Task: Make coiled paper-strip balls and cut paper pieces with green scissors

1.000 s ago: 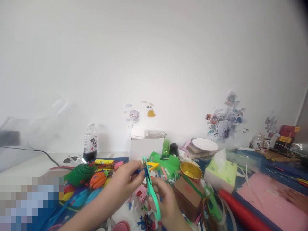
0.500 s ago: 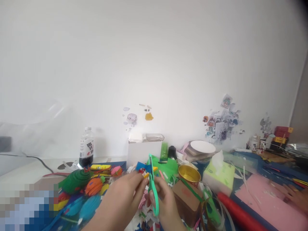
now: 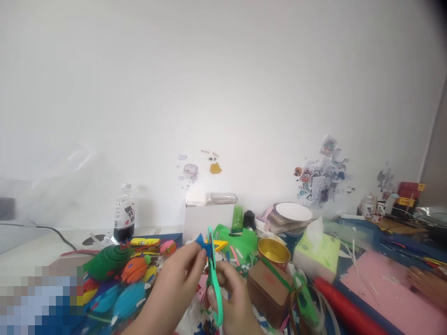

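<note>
My right hand (image 3: 233, 291) is closed round the handles of green-handled scissors (image 3: 217, 291), whose blades point up and away from me. Close beside them, my left hand (image 3: 183, 270) pinches a small piece of blue paper (image 3: 201, 243). The blades touch or overlap the right edge of this piece; whether they cut into it I cannot make out. Paper scraps (image 3: 206, 321) of several colours lie under and between my hands. Behind the blades is a yellow triangular piece (image 3: 220, 244), with green sheet material (image 3: 244, 242) beyond it.
A brown box (image 3: 267, 291), a gold tin (image 3: 274, 251) and a tissue pack (image 3: 317, 253) stand to the right. Colourful paper shapes (image 3: 129, 298) and a bottle (image 3: 125, 214) are on the left. Another person's hand (image 3: 428, 284) rests near pink paper (image 3: 391, 293) at far right.
Both hands and the scissors have shifted slightly left. The blue piece now sticks up above my left fingertips, and the yellow triangular piece behind shows more fully.
</note>
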### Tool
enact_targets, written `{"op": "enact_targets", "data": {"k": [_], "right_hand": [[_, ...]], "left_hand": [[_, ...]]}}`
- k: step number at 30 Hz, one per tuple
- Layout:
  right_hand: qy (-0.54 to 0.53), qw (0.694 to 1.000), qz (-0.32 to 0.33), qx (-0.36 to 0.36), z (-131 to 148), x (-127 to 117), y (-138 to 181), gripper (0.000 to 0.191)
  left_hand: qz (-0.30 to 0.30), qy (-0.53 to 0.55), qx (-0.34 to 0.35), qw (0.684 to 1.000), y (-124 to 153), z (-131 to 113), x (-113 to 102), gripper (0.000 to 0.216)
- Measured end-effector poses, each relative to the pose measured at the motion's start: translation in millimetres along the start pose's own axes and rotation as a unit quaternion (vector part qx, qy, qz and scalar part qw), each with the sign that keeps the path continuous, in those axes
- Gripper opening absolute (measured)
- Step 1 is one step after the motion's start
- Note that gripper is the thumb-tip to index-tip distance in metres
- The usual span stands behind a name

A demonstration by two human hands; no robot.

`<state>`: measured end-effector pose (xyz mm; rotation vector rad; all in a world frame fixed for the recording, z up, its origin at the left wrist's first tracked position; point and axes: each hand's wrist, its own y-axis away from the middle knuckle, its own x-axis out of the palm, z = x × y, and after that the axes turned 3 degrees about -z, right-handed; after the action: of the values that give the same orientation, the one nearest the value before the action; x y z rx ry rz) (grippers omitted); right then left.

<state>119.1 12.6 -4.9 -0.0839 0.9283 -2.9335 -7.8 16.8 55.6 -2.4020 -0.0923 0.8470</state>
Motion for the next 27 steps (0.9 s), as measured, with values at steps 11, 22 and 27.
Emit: {"op": "enact_targets", "data": {"k": [11,22,27], "right_hand": [[-0.047,0.998,0.046,0.001,-14.8,-7.0,-1.5,0.043],[-0.025,0.996,0.077,0.020,-4.7,-10.0,-3.3,0.040],[0.033,0.999,0.024,0.033,-11.4,-4.8,-0.1,0.041]], "left_hand": [[0.063,0.045,0.017,0.997,-7.6,6.5,-1.3,0.028],[0.085,-0.034,0.060,0.994,-15.4,11.2,-11.9,0.029],[0.004,0.032,0.013,0.999,-9.2,8.6,-1.5,0.030]]}}
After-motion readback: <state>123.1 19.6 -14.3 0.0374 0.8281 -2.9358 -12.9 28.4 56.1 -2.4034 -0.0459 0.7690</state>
